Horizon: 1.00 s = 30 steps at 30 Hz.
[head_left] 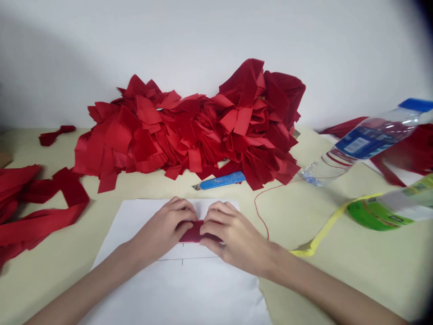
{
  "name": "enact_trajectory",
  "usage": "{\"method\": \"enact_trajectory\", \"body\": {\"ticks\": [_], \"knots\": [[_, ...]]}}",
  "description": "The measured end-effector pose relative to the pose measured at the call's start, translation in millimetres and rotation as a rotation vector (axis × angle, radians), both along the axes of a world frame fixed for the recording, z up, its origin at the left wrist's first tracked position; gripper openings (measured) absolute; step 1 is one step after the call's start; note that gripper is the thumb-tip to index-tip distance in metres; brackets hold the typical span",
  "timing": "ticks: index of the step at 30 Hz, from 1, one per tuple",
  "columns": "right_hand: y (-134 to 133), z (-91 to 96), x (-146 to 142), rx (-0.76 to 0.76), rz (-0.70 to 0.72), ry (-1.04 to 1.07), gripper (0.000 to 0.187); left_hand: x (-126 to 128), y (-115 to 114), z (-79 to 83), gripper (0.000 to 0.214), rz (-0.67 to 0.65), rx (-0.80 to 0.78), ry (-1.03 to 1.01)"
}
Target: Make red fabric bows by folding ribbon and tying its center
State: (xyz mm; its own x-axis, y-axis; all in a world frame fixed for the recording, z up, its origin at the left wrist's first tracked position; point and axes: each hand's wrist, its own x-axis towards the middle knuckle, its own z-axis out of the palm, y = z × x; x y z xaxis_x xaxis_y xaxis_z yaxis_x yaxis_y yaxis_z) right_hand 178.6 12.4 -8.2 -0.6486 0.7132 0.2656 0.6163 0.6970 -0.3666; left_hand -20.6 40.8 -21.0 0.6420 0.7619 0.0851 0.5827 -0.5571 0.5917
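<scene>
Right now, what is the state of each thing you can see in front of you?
White paper sheet: lying flat
Red strip: on the paper, partly covered
Left hand: fingers pressing the red strip
Right hand: fingers pressing the red strip
Blue utility knife: lying down, blade tip showing
Plastic water bottle: tilted, blue cap on
Red fabric pile: heaped high

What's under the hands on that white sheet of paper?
The left hand and right hand hold a red strip on the white sheet of paper. Only its middle shows between them; its ends are covered.
</scene>
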Motion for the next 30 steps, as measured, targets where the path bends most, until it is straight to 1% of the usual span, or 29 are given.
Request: {"method": "enact_trajectory", "body": {"ticks": [5,11,17,23,26,30], "knots": [[-2.0,-7.4,-1.7,0.030,0.018,-0.066,0.011,0.0,0.5,1.0,0.026,-0.002,-0.009,-0.018],[-1.3,-7.2,-0.2,0.024,0.017,-0.081,0.012,0.8,1.7,-1.4,0.027,-0.003,-0.022,-0.044],[-1.1,-9.3,-0.3,0.020,0.024,-0.073,0.014,1.1,1.7,0.2,0.031,0.003,-0.022,-0.044],[-0.9,-11.0,-0.2,0.018,0.038,-0.075,0.015,2.8,1.1,1.6,0.026,0.003,-0.008,-0.028],[-1.6,-11.3,-0.4,0.053,0.056,-0.111,0.017,7.1,1.4,3.6,0.024,0.017,0.003,-0.012],[-5.8,-7.0,-1.4,0.165,0.108,-0.240,0.020,16.2,3.7,9.0,0.028,0.037,0.053,0.020]]}}
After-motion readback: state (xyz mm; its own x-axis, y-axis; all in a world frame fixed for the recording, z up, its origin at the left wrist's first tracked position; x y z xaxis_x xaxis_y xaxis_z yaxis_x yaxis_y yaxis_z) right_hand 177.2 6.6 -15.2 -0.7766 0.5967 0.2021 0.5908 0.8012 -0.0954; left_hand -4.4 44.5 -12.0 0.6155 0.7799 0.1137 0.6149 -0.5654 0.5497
